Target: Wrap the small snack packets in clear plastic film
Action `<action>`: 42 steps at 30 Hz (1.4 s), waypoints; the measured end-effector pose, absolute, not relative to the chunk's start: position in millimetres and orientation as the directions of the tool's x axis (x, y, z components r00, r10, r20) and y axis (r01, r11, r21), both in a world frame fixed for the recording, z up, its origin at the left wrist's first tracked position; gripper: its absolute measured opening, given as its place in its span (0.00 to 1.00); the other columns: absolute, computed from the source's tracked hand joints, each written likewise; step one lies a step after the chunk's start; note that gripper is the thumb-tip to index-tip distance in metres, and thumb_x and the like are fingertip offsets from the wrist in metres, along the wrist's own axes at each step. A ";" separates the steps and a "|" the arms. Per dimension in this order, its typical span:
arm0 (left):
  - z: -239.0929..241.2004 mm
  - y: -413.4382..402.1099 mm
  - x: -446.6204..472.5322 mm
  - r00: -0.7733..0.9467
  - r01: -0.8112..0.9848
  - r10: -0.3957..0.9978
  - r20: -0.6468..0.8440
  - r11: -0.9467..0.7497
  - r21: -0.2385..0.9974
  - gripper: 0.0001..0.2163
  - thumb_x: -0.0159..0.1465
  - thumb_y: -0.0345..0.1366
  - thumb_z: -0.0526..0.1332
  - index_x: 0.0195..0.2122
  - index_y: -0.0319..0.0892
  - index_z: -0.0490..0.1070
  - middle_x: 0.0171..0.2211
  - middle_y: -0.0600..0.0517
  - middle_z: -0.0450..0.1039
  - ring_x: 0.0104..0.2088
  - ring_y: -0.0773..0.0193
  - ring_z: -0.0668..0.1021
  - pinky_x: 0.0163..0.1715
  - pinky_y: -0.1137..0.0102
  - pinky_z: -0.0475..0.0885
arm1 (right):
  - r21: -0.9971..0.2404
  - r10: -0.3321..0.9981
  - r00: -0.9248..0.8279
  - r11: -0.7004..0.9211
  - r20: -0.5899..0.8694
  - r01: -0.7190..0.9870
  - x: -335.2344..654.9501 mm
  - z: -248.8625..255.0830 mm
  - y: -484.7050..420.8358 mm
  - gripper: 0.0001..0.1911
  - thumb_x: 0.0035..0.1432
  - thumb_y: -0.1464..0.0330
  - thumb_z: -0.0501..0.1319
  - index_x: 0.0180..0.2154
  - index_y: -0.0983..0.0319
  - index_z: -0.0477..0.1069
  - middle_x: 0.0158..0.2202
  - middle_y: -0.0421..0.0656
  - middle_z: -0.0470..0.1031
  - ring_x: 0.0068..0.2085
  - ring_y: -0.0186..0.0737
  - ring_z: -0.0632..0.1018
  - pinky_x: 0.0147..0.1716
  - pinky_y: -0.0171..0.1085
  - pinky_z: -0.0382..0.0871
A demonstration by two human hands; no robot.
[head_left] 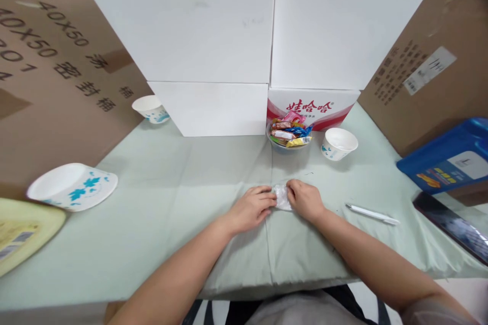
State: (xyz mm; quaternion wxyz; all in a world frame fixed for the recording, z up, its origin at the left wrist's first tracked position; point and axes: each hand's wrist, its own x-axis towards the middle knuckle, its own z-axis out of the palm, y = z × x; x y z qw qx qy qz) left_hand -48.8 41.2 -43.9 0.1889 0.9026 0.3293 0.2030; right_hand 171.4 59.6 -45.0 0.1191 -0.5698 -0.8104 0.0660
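Note:
A small, whitish, crinkled piece like thin plastic or tissue (282, 198) lies low over the green tablecloth, between my two hands. My left hand (252, 208) holds its left edge with bent fingers, the fingertips overlapping it. On the opposite side, my right hand (305, 199) is closed with thumb and fingers pinching the right edge. Part of the piece is hidden under the fingers, so its exact kind is unclear. Beyond the hands stands a clear bowl (288, 149) heaped with colourful wrapped snacks (290, 129).
A paper cup (339, 143) stands right of the bowl; others (151, 109), (76, 188) are at left. A white pen (372, 214), a phone (453, 223) and a blue jug (450, 155) lie right. A yellow container (30, 233) sits at left. White boxes (224, 109) and cardboard (57, 61) wall the table.

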 end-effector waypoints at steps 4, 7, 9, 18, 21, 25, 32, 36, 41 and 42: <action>-40.2 38.4 -46.0 0.674 0.516 0.673 0.304 -0.723 0.459 0.16 0.63 0.27 0.56 0.52 0.43 0.68 0.51 0.46 0.72 0.55 0.56 0.70 0.55 0.57 0.67 | -0.233 0.935 -0.325 0.351 0.143 0.907 170.3 -52.8 57.7 0.10 0.61 0.72 0.54 0.42 0.61 0.71 0.36 0.46 0.78 0.35 0.40 0.77 0.34 0.35 0.64; -38.3 34.7 -41.6 0.689 0.562 0.674 0.266 -0.729 0.392 0.18 0.63 0.28 0.58 0.54 0.45 0.67 0.54 0.46 0.69 0.57 0.53 0.67 0.56 0.54 0.65 | -0.244 0.911 -0.337 0.391 0.238 0.887 176.6 -49.5 56.0 0.11 0.60 0.73 0.54 0.42 0.62 0.71 0.35 0.46 0.76 0.36 0.41 0.75 0.36 0.36 0.66; -38.1 33.2 -38.9 0.684 0.603 0.695 0.221 -0.709 0.364 0.18 0.63 0.28 0.59 0.54 0.46 0.67 0.54 0.47 0.70 0.57 0.52 0.67 0.56 0.53 0.65 | -0.260 0.837 -0.366 0.490 0.408 0.832 180.9 -46.0 54.2 0.11 0.59 0.74 0.53 0.41 0.62 0.72 0.37 0.48 0.75 0.41 0.44 0.74 0.42 0.40 0.67; -48.8 51.7 -49.9 0.453 0.596 0.815 0.361 -0.578 0.558 0.08 0.66 0.33 0.54 0.34 0.42 0.73 0.39 0.47 0.72 0.43 0.59 0.74 0.45 0.62 0.71 | -0.298 0.690 -0.644 0.723 0.330 0.623 161.6 -57.0 36.4 0.10 0.64 0.72 0.55 0.45 0.61 0.71 0.46 0.46 0.75 0.50 0.42 0.72 0.51 0.43 0.66; -52.0 57.2 -54.1 0.421 0.621 0.841 0.340 -0.540 0.568 0.08 0.65 0.36 0.55 0.34 0.43 0.73 0.39 0.47 0.72 0.42 0.58 0.74 0.44 0.62 0.71 | -0.248 0.658 -0.678 0.752 0.328 0.611 178.0 -49.1 47.1 0.09 0.63 0.73 0.55 0.39 0.60 0.73 0.39 0.44 0.77 0.41 0.39 0.74 0.42 0.37 0.70; -52.4 59.1 -53.3 0.462 0.622 0.833 0.305 -0.549 0.559 0.08 0.65 0.37 0.55 0.34 0.44 0.73 0.39 0.47 0.71 0.43 0.56 0.73 0.44 0.61 0.71 | -0.192 0.749 -0.429 0.582 0.505 0.790 236.4 -9.9 92.9 0.16 0.66 0.73 0.47 0.44 0.58 0.73 0.43 0.45 0.77 0.45 0.40 0.75 0.45 0.40 0.70; -53.5 61.7 -51.2 0.444 0.629 0.852 0.277 -0.517 0.580 0.08 0.65 0.36 0.54 0.34 0.44 0.73 0.39 0.47 0.70 0.43 0.56 0.72 0.43 0.60 0.71 | -0.067 0.971 -0.101 0.118 0.217 0.991 301.5 25.8 182.9 0.22 0.65 0.57 0.51 0.46 0.64 0.76 0.45 0.55 0.77 0.51 0.52 0.74 0.51 0.47 0.62; -52.3 60.4 -50.6 0.439 0.618 0.854 0.279 -0.513 0.596 0.08 0.65 0.36 0.55 0.34 0.43 0.73 0.38 0.47 0.71 0.42 0.56 0.72 0.44 0.60 0.70 | -0.026 0.992 -0.107 0.108 0.060 0.994 297.8 15.7 193.8 0.26 0.60 0.49 0.55 0.40 0.65 0.79 0.37 0.55 0.79 0.43 0.52 0.77 0.46 0.46 0.64; -51.3 59.0 -50.7 0.429 0.612 0.862 0.269 -0.497 0.616 0.07 0.64 0.34 0.56 0.34 0.43 0.73 0.38 0.47 0.71 0.43 0.56 0.72 0.44 0.60 0.70 | 0.011 0.989 -0.121 0.121 0.082 0.993 306.6 19.7 190.6 0.21 0.56 0.55 0.61 0.46 0.60 0.77 0.51 0.53 0.73 0.55 0.54 0.69 0.51 0.46 0.59; -51.6 59.1 -51.0 0.432 0.609 0.862 0.263 -0.494 0.621 0.07 0.64 0.34 0.56 0.34 0.43 0.73 0.39 0.47 0.71 0.43 0.56 0.72 0.44 0.60 0.70 | 0.017 0.989 -0.111 0.110 0.096 0.994 313.4 22.6 190.8 0.19 0.55 0.57 0.63 0.45 0.59 0.77 0.51 0.52 0.72 0.56 0.54 0.68 0.52 0.46 0.57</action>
